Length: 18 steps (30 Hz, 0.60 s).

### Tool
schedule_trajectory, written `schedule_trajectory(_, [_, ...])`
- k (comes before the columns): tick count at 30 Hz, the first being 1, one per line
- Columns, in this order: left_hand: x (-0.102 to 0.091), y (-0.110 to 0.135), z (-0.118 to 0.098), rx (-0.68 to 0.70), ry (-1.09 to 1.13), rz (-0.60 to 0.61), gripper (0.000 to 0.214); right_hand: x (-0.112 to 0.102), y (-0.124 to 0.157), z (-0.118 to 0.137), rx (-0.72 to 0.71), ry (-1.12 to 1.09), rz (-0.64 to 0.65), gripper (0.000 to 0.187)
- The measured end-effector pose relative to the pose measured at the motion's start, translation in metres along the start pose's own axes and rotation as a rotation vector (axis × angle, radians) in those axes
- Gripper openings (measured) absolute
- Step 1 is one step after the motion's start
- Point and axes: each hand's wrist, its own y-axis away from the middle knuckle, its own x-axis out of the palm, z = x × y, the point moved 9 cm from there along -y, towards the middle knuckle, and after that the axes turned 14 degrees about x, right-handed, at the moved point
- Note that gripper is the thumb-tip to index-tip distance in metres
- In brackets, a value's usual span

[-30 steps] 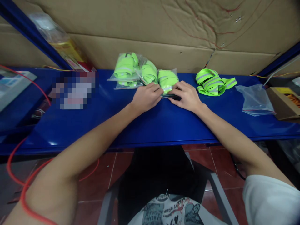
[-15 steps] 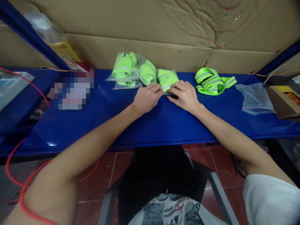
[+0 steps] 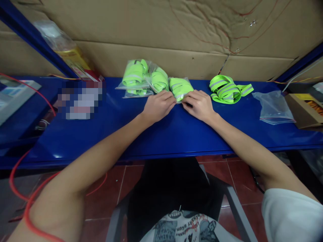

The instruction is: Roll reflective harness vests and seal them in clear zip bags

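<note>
My left hand (image 3: 158,106) and my right hand (image 3: 199,105) meet at the near edge of a clear plastic bag with a folded neon-green reflective band (image 3: 180,88) inside, on the blue shelf (image 3: 161,131). Both hands pinch the bag's open edge with curled fingers. Two more bagged green bands (image 3: 141,77) lie just behind and to the left of it. A loose green reflective band (image 3: 228,90) lies to the right of my right hand, unbagged.
An empty clear zip bag (image 3: 274,107) lies at the right, beside a cardboard box (image 3: 306,109). Cardboard sheets line the back wall. A blurred patch covers something at the left. A red cable (image 3: 22,188) loops at the lower left. A chair stands below.
Both hands have drawn slightly closer together along the bag's near edge. The bag and the other bands stay where they were.
</note>
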Motion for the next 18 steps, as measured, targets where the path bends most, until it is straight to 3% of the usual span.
schedule_trajectory(6, [0.006, -0.001, -0.003, 0.033, 0.019, 0.073, 0.035, 0.002, 0.001, 0.004, -0.025, 0.006, 0.041, 0.031])
schedule_trajectory(14, [0.006, -0.004, -0.013, 0.017, -0.047, 0.046, 0.031, 0.008, 0.001, 0.012, -0.047, 0.034, 0.065, 0.037])
schedule_trajectory(18, [0.010, -0.005, -0.012, 0.022, -0.069, 0.087, 0.033, 0.007, 0.001, 0.009, -0.010, 0.082, 0.044, 0.029])
